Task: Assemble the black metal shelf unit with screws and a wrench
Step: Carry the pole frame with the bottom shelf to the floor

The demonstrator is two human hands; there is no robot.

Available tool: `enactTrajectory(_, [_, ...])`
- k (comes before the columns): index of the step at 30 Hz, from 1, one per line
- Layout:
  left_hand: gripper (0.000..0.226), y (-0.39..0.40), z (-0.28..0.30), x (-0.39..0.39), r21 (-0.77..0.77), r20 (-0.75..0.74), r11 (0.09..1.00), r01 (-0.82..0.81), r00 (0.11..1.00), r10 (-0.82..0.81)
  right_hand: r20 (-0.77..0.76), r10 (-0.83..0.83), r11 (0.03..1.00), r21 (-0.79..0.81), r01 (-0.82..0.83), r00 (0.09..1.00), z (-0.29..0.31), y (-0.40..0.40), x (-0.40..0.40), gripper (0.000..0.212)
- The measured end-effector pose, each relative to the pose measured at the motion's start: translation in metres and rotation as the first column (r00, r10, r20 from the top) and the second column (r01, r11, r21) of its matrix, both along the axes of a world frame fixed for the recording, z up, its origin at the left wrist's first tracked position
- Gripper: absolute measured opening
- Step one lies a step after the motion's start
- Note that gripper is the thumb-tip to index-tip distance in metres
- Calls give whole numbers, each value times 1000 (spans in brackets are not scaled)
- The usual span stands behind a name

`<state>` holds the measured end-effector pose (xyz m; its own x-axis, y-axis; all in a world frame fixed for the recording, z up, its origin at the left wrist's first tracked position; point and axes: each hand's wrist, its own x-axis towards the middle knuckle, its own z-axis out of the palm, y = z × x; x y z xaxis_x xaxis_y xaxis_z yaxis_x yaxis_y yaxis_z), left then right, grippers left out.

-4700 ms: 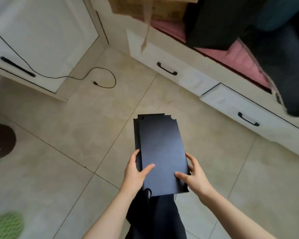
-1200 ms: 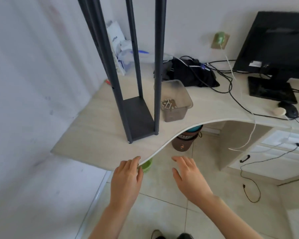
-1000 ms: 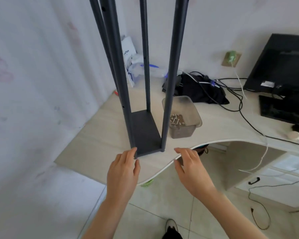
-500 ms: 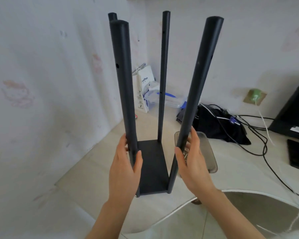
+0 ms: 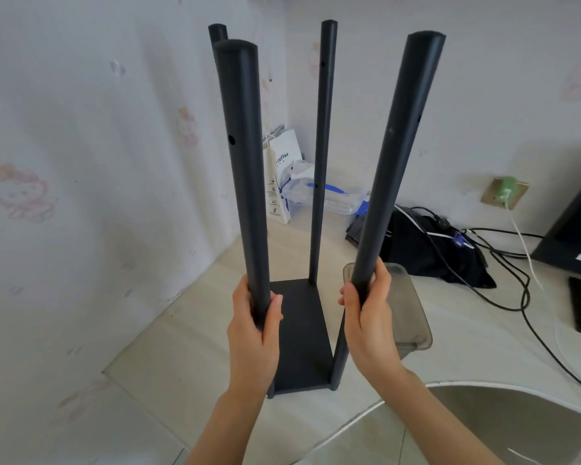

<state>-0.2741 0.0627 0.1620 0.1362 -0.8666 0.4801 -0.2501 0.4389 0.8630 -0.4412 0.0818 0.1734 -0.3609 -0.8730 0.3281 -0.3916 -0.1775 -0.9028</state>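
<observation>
The black metal shelf unit stands upright on the pale desk point(image 5: 188, 357): several tall round posts rise from one flat bottom shelf panel point(image 5: 299, 333). My left hand point(image 5: 254, 327) grips the near left post point(image 5: 245, 182) low down, fingers wrapped round it. My right hand point(image 5: 369, 317) grips the near right post point(image 5: 389, 182) at about the same height. Small screw holes show in the posts. A translucent plastic tub point(image 5: 406, 317) sits just right of the unit, partly hidden by my right hand; its contents are not visible.
A wall runs close along the left and back. Behind the unit stand a white paper bag point(image 5: 280, 176), a clear plastic package point(image 5: 332, 196) and a black bag point(image 5: 426, 246) with cables. A dark monitor point(image 5: 577, 236) is at the far right. The desk's curved front edge point(image 5: 366, 407) lies near me.
My head has come closer and both hands have risen from the desk edge and closed round the two near posts. The shelf unit stands where it was.
</observation>
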Motion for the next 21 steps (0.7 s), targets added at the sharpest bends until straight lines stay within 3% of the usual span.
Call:
enactTrajectory(7, [29,-6,10,6,-29,12,999,39,999,-38,32,-20,1000,-19,21,999,8,-10,7,50])
enactTrajectory(18, [44,-21,49,38,-54,-35,988,148,988,-150,28,-80,991,-105,82,996,43,-9,42,57])
enactTrajectory(21, [39,-12,60,51,-88,-43,977,194,979,-199,29,-116,987,-113,118,993,51,5,56,60])
